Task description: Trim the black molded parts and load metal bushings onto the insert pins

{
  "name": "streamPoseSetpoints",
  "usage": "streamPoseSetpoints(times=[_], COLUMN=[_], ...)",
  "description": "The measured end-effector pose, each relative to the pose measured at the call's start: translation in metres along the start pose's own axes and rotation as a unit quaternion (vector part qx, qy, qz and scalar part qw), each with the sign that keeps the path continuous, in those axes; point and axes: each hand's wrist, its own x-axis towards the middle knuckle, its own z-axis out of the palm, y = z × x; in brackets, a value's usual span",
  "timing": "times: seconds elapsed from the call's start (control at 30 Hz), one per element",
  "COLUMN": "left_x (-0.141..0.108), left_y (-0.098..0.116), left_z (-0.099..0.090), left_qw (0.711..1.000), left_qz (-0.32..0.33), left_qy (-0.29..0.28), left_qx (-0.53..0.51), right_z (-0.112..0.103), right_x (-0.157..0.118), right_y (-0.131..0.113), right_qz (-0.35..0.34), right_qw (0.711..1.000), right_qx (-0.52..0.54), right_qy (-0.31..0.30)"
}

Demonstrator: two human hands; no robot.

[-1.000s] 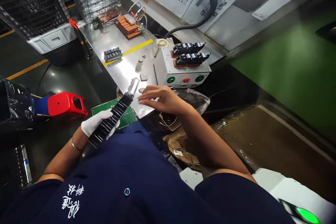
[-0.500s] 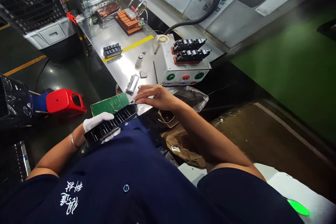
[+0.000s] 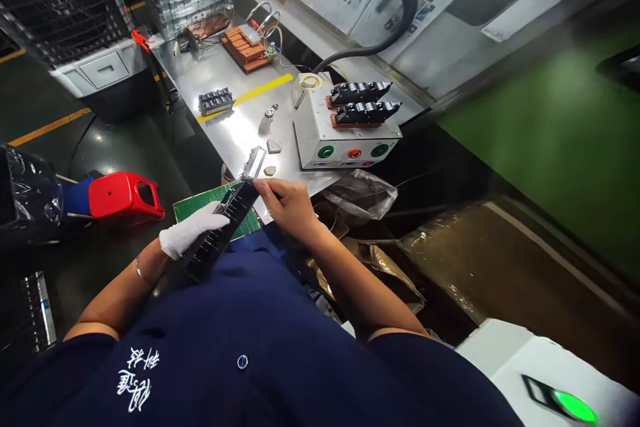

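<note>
My left hand [image 3: 193, 229], in a white glove, is wrapped round a long black slotted part [image 3: 227, 230] held slanting in front of my shirt. At the upper end of that part, my bare right hand [image 3: 287, 208] pinches with thumb and forefinger; whether a small piece is between them is hidden. Under the black part lies a green board [image 3: 200, 203] at the table's corner. Just beyond my fingers, a silver-and-white part [image 3: 254, 163] rests on the metal table [image 3: 230, 137], with small grey pieces [image 3: 274, 146] beside it.
A white box with buttons [image 3: 345, 140] carries two black parts [image 3: 367, 113] on its top. Farther back are a ribbed black part [image 3: 215, 101], a small bottle [image 3: 266, 121] and an orange fixture [image 3: 245, 48]. A red stool [image 3: 120, 195] stands left, and a plastic bag [image 3: 370, 195] hangs right.
The black slotted part has turned to a steeper slant. My right hand has shifted slightly down, its fingers now curled at the part's end. A small grey piece now shows on the table near it.
</note>
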Motion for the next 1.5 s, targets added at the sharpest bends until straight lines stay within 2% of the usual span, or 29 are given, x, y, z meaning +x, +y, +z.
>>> streamPoseSetpoints(times=[0.13,0.27,0.3,0.37,0.43,0.47,0.53,0.67,0.77,0.87,1.07,1.2,1.33,1.5], left_x=[0.003,0.01,0.013,0.016,0.018,0.018,0.016,0.012,0.012,0.012,0.01,0.011,0.011,0.006], left_y=[-0.004,-0.007,-0.008,-0.01,-0.015,-0.019,-0.027,-0.044,-0.05,-0.05,-0.046,-0.045,-0.043,-0.039], left_z=[-0.001,-0.003,-0.004,-0.004,-0.004,-0.004,-0.005,-0.009,-0.009,-0.007,-0.007,-0.008,-0.003,-0.002], left_qw=[1.0,0.998,0.994,0.971,0.92,0.895,0.865,0.852,0.856,0.87,0.906,0.91,0.912,0.908], left_qz=[-0.007,0.048,0.074,0.132,0.184,0.205,0.234,0.274,0.271,0.262,0.233,0.237,0.235,0.229], left_qy=[0.017,0.037,0.066,0.176,0.3,0.342,0.374,0.363,0.345,0.324,0.26,0.242,0.254,0.304], left_qx=[0.004,0.029,0.043,0.098,0.171,0.201,0.238,0.259,0.274,0.265,0.241,0.237,0.219,0.176], right_z=[0.004,-0.001,-0.004,-0.009,-0.015,-0.017,-0.021,-0.025,-0.026,-0.027,-0.034,-0.034,-0.032,-0.031], right_x=[-0.003,0.0,0.001,0.002,0.003,0.003,0.003,0.002,0.001,0.001,0.003,0.003,-0.001,-0.008], right_y=[0.0,0.001,0.001,0.0,-0.001,-0.002,-0.004,-0.006,-0.004,-0.002,-0.003,-0.003,-0.001,-0.003], right_qz=[-0.003,0.006,0.01,0.002,-0.036,-0.061,-0.103,-0.159,-0.206,-0.226,-0.265,-0.259,-0.25,-0.14], right_qw=[0.999,0.999,0.999,0.999,0.999,0.997,0.989,0.971,0.961,0.956,0.948,0.95,0.958,0.988], right_qx=[-0.038,0.024,0.039,0.038,-0.008,-0.039,-0.102,-0.157,-0.169,-0.176,-0.131,-0.126,-0.094,-0.016], right_qy=[-0.022,-0.042,-0.03,0.001,0.009,-0.002,-0.035,-0.081,-0.076,-0.061,-0.116,-0.121,-0.101,-0.063])
